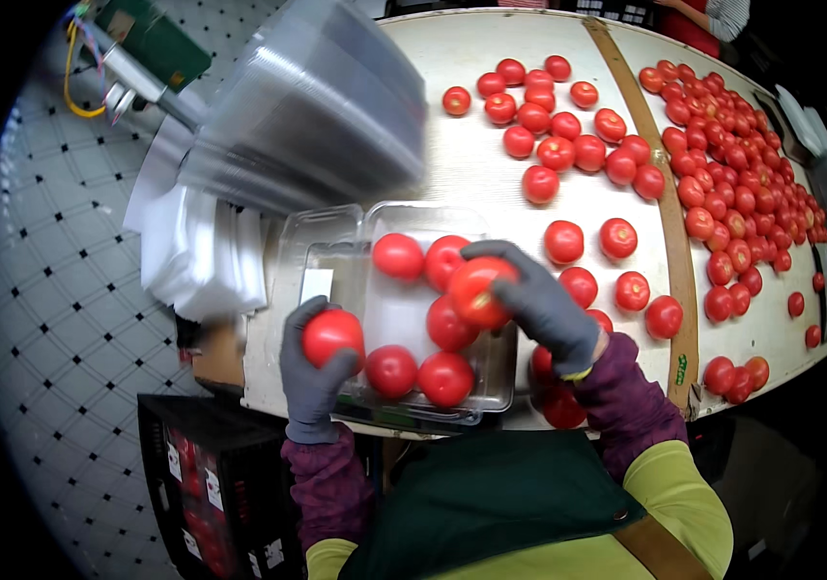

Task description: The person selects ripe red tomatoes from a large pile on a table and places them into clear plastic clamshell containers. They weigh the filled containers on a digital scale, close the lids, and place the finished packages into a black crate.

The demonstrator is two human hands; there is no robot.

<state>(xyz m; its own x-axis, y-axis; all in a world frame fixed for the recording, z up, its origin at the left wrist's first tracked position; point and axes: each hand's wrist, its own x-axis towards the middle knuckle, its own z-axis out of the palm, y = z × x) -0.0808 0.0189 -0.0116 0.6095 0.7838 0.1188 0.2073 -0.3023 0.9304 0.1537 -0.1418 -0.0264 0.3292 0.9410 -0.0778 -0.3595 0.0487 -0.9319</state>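
Note:
A clear plastic clamshell container [504,377] lies with its lid raised to the left, on the table edge in front of me. Several red tomatoes [392,371] rest in it on a white liner [393,308]. My left hand [312,377], in a grey glove, grips a tomato [334,338] over the container's left side. In my gloved right hand [540,308] is another tomato [482,291], held above those at the container's right. Part of that tomato is covered by my fingers. Under my right forearm, a few more tomatoes [564,406] are partly hidden.
A tall stack of clear containers [305,109] stands behind, left of loose tomatoes [556,154]. White liners [200,254] are piled at the left. A brown strip [663,174] divides the table from a large tomato heap [743,167]. Black crates [203,428] sit below left. Another person [703,22] stands across the table.

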